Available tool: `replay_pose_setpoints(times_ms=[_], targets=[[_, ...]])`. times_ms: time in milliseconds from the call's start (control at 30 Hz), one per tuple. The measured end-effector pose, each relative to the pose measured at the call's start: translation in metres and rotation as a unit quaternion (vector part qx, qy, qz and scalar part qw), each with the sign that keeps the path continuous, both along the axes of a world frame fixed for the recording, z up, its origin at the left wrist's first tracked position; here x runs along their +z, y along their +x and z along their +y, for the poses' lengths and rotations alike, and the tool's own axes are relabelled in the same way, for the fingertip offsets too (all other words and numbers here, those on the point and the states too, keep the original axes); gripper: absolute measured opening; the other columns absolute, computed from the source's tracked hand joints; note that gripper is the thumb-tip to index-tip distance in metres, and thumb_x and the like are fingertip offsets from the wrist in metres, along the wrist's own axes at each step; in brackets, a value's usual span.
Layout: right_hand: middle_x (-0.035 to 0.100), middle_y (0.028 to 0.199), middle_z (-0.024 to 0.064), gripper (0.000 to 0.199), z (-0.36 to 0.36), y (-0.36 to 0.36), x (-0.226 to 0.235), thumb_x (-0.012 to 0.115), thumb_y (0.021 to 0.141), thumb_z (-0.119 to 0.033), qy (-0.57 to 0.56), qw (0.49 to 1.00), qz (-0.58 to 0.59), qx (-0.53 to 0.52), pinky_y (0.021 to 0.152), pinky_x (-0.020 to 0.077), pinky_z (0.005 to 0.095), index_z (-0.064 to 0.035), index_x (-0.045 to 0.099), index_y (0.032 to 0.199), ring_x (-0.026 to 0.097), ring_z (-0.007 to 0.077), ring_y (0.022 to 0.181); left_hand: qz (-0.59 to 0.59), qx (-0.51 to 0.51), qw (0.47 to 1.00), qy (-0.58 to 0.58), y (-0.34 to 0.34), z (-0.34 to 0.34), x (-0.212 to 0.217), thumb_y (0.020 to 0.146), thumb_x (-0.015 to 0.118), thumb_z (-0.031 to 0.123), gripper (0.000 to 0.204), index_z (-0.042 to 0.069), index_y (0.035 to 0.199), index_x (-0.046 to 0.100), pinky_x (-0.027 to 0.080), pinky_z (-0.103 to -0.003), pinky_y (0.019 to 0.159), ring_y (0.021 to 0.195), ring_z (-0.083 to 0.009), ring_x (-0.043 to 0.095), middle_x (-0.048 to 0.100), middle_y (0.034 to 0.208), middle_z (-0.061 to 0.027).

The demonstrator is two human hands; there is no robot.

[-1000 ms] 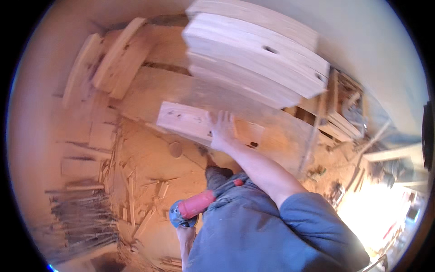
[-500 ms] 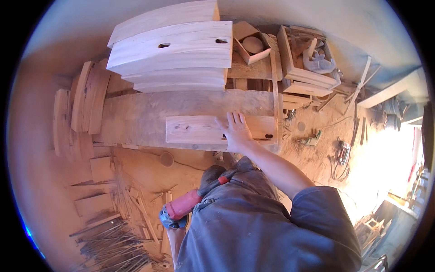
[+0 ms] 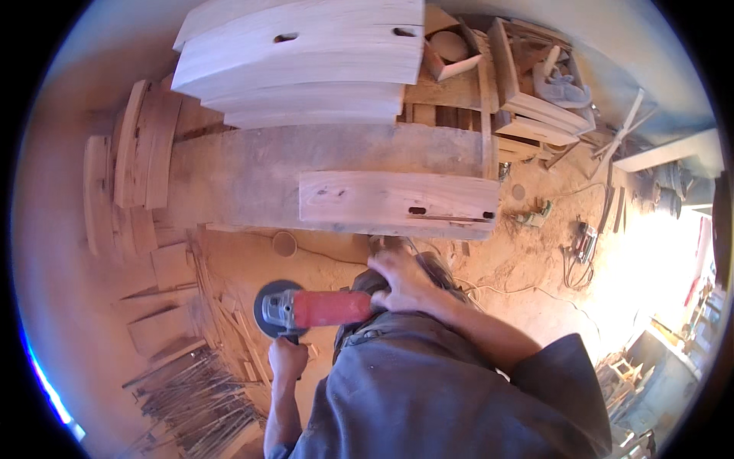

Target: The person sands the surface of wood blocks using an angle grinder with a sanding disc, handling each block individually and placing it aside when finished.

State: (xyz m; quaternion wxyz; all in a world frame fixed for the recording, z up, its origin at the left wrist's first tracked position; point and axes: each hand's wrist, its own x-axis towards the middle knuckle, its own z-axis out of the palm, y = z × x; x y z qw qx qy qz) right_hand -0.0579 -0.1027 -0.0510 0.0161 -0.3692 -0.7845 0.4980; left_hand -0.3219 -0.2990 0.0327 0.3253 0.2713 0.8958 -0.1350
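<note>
My left hand (image 3: 287, 358) is closed round the side handle of a red angle grinder (image 3: 330, 307). The grinder lies level in front of my waist, its metal head and dark round disc (image 3: 269, 325) toward the left. At the grinder's rear end, my right hand (image 3: 401, 281) has its fingers apart, with the thumb close to the red body; whether it touches is hard to make out. On the bench beyond lies a pale wooden board (image 3: 367, 196) with dark oblong slots near its right end. No hand is on that board.
A stack of pale boards (image 3: 306, 53) stands at the back of the workbench (image 3: 229, 164). Wooden pieces (image 3: 141, 145) lean at its left. A drawer-like box (image 3: 527, 107) stands back right. A green drill (image 3: 534, 216), cords and scrap strips (image 3: 191, 394) lie on the dusty floor.
My right hand has left the board and come back to the grinder's rear. The grinder has swung up from hanging at my left side to level, its head farther left.
</note>
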Motion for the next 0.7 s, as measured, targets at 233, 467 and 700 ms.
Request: replay_pose_setpoints(times_ms=[233,467,700], targets=[[0.069,0.124,0.0207,0.073,-0.022,-0.005,-0.013,0.087,0.071,-0.034,-0.312,0.949,0.005,0.041,0.102,0.0496,0.0409,-0.0036,0.062,0.131,0.066,0.032,0.116,-0.04,-0.146,0.983,0.104,-0.033,0.08,0.012,0.078,0.068,0.02,0.021,0.003,0.091,0.072,0.055,-0.054,0.077,0.084,-0.0442,0.069,0.071,0.083,-0.0261],[0.074,0.108,0.0205,0.049,-0.015,0.002,0.054,0.079,0.075,-0.025,-0.21,0.939,-0.158,-0.222,0.092,0.055,0.0418,-0.0034,0.069,0.118,0.071,0.0323,0.108,-0.131,-0.266,0.942,0.159,-0.029,0.172,-0.011,0.079,0.068,0.023,0.024,0.003,0.092,0.07,0.055,-0.054,0.077,0.083,-0.0434,0.07,0.071,0.084,-0.0243],[0.072,0.095,0.0261,0.033,0.016,0.016,0.049,0.07,0.074,-0.019,-0.167,0.956,-0.173,-0.168,0.082,0.0562,0.0417,0.0032,0.069,0.099,0.073,0.036,0.098,-0.089,-0.242,0.943,0.209,-0.021,0.214,-0.021,0.076,0.07,0.019,0.016,0.005,0.083,0.073,0.055,-0.051,0.077,0.082,-0.0412,0.07,0.071,0.082,-0.0228]])
